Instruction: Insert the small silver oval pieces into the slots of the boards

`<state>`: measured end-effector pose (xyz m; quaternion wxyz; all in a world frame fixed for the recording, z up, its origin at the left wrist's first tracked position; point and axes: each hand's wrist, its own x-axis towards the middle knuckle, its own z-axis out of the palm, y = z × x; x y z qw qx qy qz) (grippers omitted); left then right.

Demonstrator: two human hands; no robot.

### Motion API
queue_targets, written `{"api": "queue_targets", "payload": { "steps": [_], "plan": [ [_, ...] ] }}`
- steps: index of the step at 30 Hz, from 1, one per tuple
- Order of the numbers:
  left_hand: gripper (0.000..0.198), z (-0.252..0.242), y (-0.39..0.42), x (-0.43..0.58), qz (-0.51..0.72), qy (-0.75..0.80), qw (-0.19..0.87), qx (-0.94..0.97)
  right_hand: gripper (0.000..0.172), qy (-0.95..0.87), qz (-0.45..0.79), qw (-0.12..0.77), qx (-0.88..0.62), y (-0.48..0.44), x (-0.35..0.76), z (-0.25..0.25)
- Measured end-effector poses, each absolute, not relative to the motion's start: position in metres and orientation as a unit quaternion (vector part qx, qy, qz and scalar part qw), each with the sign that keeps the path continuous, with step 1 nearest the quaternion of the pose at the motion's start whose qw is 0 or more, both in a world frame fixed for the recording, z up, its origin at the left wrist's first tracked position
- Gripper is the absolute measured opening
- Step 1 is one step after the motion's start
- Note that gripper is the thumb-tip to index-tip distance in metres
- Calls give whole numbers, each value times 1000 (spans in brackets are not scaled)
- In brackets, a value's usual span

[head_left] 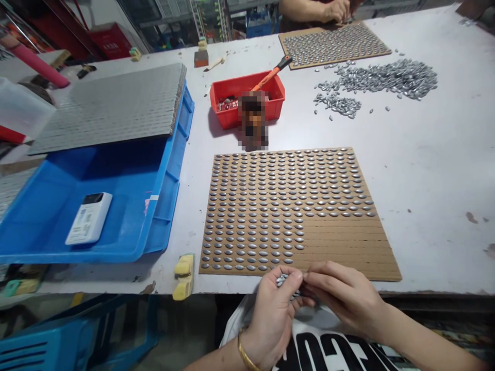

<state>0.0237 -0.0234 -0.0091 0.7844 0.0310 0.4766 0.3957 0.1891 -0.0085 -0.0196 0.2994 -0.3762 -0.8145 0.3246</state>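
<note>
My left hand [270,314] is curled around a small heap of silver spindle-shaped pieces [281,280]. Beside it, my right hand [344,296] has its fingertips pinched together against the left thumb and fingers; what they hold, if anything, is hidden. Both hands are at the near edge of a brown grooved cardboard board [348,247]. Rows of the same silver pieces [263,206] lie across the board's upper part and down its left side. Its lower right part shows bare grooves.
A blue bin [170,206] on the left holds a white device [89,218] and bears grey filled boards [116,103]. Beyond my board stand a red tray [278,105] and a pile of silver pieces [410,77]. A co-worker's hand [337,10] works over another board [332,46].
</note>
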Motion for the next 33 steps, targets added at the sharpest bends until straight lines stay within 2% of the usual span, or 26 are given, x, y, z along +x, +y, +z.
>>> {"api": "queue_targets", "payload": {
  "steps": [5,9,17,23,28,33],
  "plan": [
    [18,-6,-23,24,403,481,778,17,25,-823,295,301,-382,-3,195,-25],
    [29,-5,-24,20,407,492,770,-24,20,-814,286,288,-415,11,200,-40],
    [26,-2,-29,14,381,488,785,2,22,-878,200,183,-395,22,202,-56],
    [22,-4,-30,13,380,474,794,21,23,-892,160,165,-389,23,202,-57],
    [35,-10,-33,16,389,474,789,28,23,-870,216,195,-398,23,201,-52],
    [36,-10,-32,17,412,497,763,29,19,-782,379,270,-414,16,196,-21]
  ]
}}
